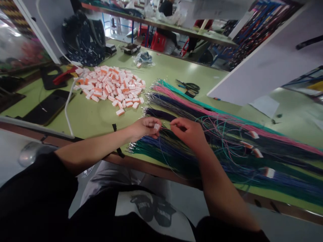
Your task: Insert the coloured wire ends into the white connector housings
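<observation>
My left hand point(146, 128) is closed around a small white connector housing point(156, 126), held between thumb and fingers above the front of the bench. Thin wires trail from the housing. Just to its right, my right hand point(188, 131) is pinched with thumb and forefinger together, close to those wires; whatever sits between the fingertips is too small to make out. Beneath both hands lie bundles of cut wires with metal-tipped ends: teal, pink point(176, 95), dark, blue and green point(148, 150). A heap of white and orange connector housings point(111, 84) lies to the left.
Scissors point(189, 86) lie behind the wires. A phone point(46, 107), a white cable point(67, 112) and a red-handled tool point(64, 75) are at the left. Several wired connectors point(257, 153) rest on the bundles at right. A white panel point(262, 50) stands at the back right.
</observation>
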Tool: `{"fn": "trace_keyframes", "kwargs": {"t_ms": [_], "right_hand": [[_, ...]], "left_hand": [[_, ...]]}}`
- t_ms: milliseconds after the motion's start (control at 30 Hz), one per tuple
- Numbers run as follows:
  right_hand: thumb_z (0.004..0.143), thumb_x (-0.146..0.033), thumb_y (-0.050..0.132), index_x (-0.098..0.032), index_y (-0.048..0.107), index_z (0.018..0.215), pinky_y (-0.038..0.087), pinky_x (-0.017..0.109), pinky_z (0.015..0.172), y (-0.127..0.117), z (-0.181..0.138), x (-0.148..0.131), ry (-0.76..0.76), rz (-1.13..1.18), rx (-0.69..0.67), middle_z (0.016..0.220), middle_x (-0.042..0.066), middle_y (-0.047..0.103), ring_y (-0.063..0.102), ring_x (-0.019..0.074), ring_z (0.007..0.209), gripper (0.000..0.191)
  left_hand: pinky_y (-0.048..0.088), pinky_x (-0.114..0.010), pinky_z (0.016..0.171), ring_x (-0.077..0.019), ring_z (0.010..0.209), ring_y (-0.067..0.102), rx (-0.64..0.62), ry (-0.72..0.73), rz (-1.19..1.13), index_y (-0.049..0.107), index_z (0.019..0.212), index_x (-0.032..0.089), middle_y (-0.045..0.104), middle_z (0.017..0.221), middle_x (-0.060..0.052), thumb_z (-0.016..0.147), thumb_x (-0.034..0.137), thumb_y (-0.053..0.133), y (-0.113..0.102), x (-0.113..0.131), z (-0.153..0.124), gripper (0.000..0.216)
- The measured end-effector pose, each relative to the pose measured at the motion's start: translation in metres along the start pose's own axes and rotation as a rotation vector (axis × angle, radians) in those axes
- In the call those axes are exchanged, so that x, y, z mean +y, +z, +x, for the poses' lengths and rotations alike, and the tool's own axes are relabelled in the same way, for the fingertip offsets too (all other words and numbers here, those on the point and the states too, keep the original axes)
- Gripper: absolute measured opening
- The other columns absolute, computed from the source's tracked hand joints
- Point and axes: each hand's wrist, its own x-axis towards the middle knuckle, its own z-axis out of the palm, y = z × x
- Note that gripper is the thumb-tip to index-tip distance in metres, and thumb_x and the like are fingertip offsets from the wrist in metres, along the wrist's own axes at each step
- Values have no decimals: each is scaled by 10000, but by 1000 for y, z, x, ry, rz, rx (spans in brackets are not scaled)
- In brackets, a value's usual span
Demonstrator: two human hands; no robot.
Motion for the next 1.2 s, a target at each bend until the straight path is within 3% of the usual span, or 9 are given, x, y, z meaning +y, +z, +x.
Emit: {"fn": "trace_keyframes", "kwargs": {"t_ms": [167, 500, 800, 1200], "right_hand": [[720, -289, 517, -239, 640, 655, 305, 246, 515, 1, -3, -4, 7, -84, -54, 550, -22, 588, 477, 117, 503, 148], [716, -272, 484, -218, 626, 634, 250, 228, 501, 7, -5, -12, 5, -234, -22, 535, -18, 556, 454, 104, 508, 173], [698, -237, 478, -201, 555, 585, 268, 231, 526, 12, -7, -12, 12, -188, 20, 504, -23, 487, 426, 104, 513, 142], [715, -211, 477, -192, 551, 586, 308, 234, 534, 25, -11, -9, -92, -50, 50, 527, -19, 501, 427, 99, 511, 150]], "left_hand": [[489, -212, 567, -80, 588, 583, 3, 4, -41, 560, 778, 145, 587, 645, 37, 646, 78, 680, -1, -2, 1, 191], [491, -214, 578, -82, 610, 588, -57, 28, -63, 577, 797, 139, 597, 669, 28, 633, 130, 726, -6, -7, 4, 222], [489, -218, 574, -84, 600, 587, -42, 24, -76, 583, 781, 137, 597, 654, 27, 623, 101, 711, -5, -6, 3, 206], [474, -229, 589, -90, 608, 576, -15, 10, -26, 605, 796, 132, 612, 662, 11, 645, 160, 725, -1, -3, -2, 195]]}}
